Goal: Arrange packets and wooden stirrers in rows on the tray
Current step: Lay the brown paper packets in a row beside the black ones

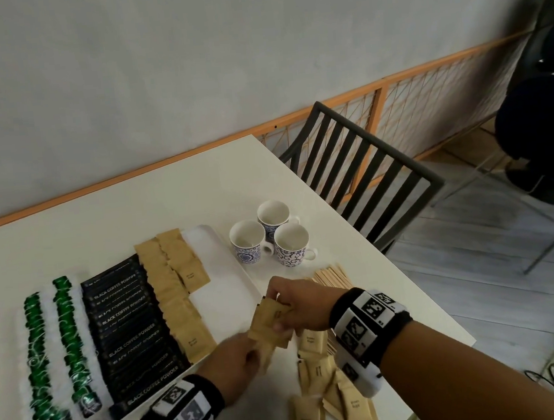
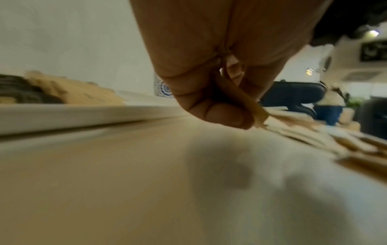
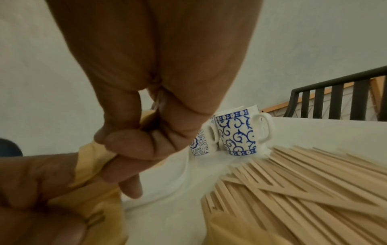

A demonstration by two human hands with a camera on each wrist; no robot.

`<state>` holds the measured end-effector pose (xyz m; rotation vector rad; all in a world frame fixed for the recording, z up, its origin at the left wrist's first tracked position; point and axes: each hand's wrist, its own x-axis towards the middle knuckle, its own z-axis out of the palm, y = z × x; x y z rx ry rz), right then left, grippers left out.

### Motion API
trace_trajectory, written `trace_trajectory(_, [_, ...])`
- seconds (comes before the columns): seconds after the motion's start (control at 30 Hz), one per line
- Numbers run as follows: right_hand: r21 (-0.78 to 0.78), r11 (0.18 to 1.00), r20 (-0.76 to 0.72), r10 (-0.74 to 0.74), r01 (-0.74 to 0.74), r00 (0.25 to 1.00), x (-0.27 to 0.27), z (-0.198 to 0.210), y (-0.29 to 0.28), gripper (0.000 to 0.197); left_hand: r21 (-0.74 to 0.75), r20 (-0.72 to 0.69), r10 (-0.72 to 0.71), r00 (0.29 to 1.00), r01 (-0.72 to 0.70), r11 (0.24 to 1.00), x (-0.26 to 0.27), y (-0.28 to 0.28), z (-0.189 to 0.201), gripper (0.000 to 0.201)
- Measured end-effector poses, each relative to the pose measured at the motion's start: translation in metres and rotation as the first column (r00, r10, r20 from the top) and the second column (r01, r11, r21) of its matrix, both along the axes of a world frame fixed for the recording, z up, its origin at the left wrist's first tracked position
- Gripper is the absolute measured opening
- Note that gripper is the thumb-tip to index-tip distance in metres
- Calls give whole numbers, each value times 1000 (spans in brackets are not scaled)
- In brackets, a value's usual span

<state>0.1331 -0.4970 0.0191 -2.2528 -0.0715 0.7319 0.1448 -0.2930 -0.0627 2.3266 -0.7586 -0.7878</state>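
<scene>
My left hand pinches the lower end of a small stack of brown sugar packets, fingers curled on it; my right hand grips the upper end, thumb and fingers closed round the same stack. I read it as squaring the bunch up so it goes down as one neat run. Just under and right of my right wrist lie loose brown packets on the table, waiting their turn. Left of both hands sits the white tray: two brown rows nearest, the second one short, so the held stack likely extends it; then black coffee packets, then green-and-white packets farthest left. Beyond my right hand, the wooden stirrers lie fanned on the table, not yet on the tray; bare tray strip probably reserved for them. Past those, three blue-patterned cups, then a black chair.
</scene>
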Motion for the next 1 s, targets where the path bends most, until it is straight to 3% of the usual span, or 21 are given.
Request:
trace_trajectory(0.1, [60,998,12,31,-31,999,6,9,6,24,-242,-195,224,955,-268,932,10,14,24,24])
trace_trajectory(0.17, [52,996,30,77,-79,997,11,13,15,21,-330,-402,327,855,-468,820,18,24,41,29])
trace_trajectory(0.23, [37,993,49,112,-114,993,18,15,27,20,-351,-555,317,769,-562,749,23,34,54,43])
trace_trajectory(0.3, [25,990,70,136,-138,988,25,17,40,21,-325,-480,327,814,-511,796,25,42,61,38])
trace_trajectory(0.37, [18,988,107,151,-154,983,32,18,52,23,-274,-289,366,884,-443,854,25,49,65,16])
trace_trajectory(0.43, [31,986,152,159,-166,975,40,18,63,23,-243,-198,373,907,-414,877,28,56,67,4])
trace_trajectory(0.53, [74,986,179,133,-148,975,54,10,77,24,-255,-274,393,878,-460,850,29,73,70,11])
trace_trajectory(0.6, [195,979,131,38,-63,991,62,1,86,24,-273,-340,410,846,-506,818,32,85,68,20])
trace_trajectory(0.73, [431,899,4,-80,70,997,78,-11,107,28,-287,-424,461,780,-598,748,39,101,68,17])
trace_trajectory(0.87, [425,905,7,-44,37,999,95,-8,122,27,-295,-421,477,771,-614,732,50,115,70,17])
trace_trajectory(1.0, [388,922,27,-16,4,1000,104,-6,127,17,-260,-380,474,794,-584,769,56,123,67,14])
